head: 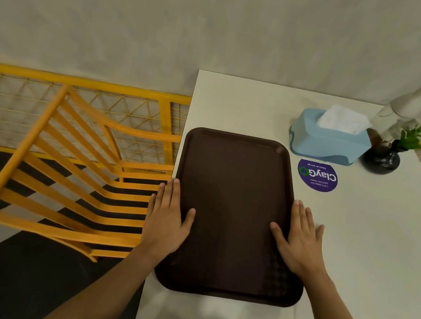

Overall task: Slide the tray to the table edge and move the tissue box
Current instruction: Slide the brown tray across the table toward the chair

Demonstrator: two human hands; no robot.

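A dark brown tray (pixel 231 212) lies flat on the white table (pixel 371 253), its left side along the table's left edge. My left hand (pixel 170 216) grips the tray's left rim, thumb on top and fingers along the outside. My right hand (pixel 299 236) holds the right rim the same way, thumb on the tray. A light blue tissue box (pixel 328 142) with a white tissue sticking out stands beyond the tray's far right corner, apart from both hands.
A purple round sticker (pixel 317 175) is on the table in front of the tissue box. A dark vase with a green sprig (pixel 386 157) and a white figurine (pixel 405 107) stand at the far right. A yellow slatted chair (pixel 77 174) sits left of the table.
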